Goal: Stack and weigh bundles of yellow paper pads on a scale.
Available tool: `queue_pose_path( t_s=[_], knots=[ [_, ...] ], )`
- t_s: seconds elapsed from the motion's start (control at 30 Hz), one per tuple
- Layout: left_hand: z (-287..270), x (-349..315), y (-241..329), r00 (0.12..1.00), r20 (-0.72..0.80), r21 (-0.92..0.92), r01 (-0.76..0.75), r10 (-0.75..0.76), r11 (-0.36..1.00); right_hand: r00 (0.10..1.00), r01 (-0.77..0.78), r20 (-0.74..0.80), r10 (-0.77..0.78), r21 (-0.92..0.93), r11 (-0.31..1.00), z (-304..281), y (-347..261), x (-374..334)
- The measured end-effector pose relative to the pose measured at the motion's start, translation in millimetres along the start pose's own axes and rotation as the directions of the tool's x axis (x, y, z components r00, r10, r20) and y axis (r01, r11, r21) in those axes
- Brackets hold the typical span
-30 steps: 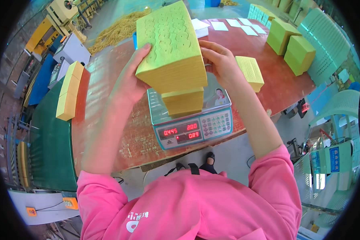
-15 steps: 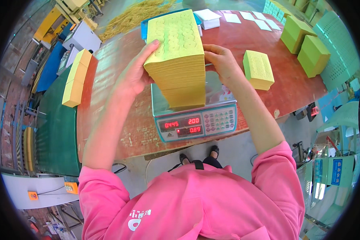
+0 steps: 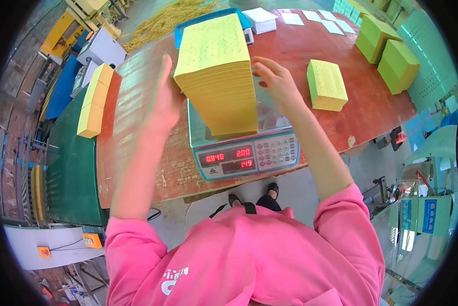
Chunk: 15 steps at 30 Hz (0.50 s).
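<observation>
A tall stack of yellow paper sheets (image 3: 216, 76) stands on the metal pan of a digital scale (image 3: 246, 157), whose red displays are lit. Rows of round patterns mark the top sheet. Along the stack's left side is my left hand (image 3: 165, 99), somewhat blurred, fingers stretched out and holding nothing. My right hand (image 3: 276, 80) hovers just off the stack's right side, its fingers loosely bent and apart, also empty.
A shorter yellow paper stack (image 3: 327, 85) lies to the right on the red table (image 3: 285, 48). Bigger yellow-green blocks (image 3: 398, 66) stand at the far right. Behind the tall stack are a blue tray (image 3: 184, 29) and white paper (image 3: 260, 20). Yellow bundles (image 3: 94, 102) line the left edge.
Both hands have come away from the tall stack, the left moving outward to the left. The stack now rests on the scale, and the displayed figures have changed.
</observation>
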<state>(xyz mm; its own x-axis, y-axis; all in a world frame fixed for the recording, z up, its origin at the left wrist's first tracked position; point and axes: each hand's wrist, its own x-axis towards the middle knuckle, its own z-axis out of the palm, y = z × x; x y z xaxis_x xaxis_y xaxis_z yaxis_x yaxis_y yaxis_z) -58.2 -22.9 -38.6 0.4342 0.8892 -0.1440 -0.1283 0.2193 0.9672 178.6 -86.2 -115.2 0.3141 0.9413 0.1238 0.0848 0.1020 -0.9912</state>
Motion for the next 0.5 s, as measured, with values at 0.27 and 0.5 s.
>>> queue_pose_path(
  t_s=[0.27, 0.5],
  knots=[
    [6, 30, -102, 0.992, -0.093, -0.218, -0.103, 0.085, 0.97, 0.991, 0.135, -0.058, -0.123, 0.322, 0.937, 41, 24, 17],
    [24, 51, -92, 0.979, -0.205, -0.453, -0.092, -0.003, 0.887, 0.983, -0.146, 0.155, 0.094, 0.372, 0.917, 16, 13, 41]
  ],
)
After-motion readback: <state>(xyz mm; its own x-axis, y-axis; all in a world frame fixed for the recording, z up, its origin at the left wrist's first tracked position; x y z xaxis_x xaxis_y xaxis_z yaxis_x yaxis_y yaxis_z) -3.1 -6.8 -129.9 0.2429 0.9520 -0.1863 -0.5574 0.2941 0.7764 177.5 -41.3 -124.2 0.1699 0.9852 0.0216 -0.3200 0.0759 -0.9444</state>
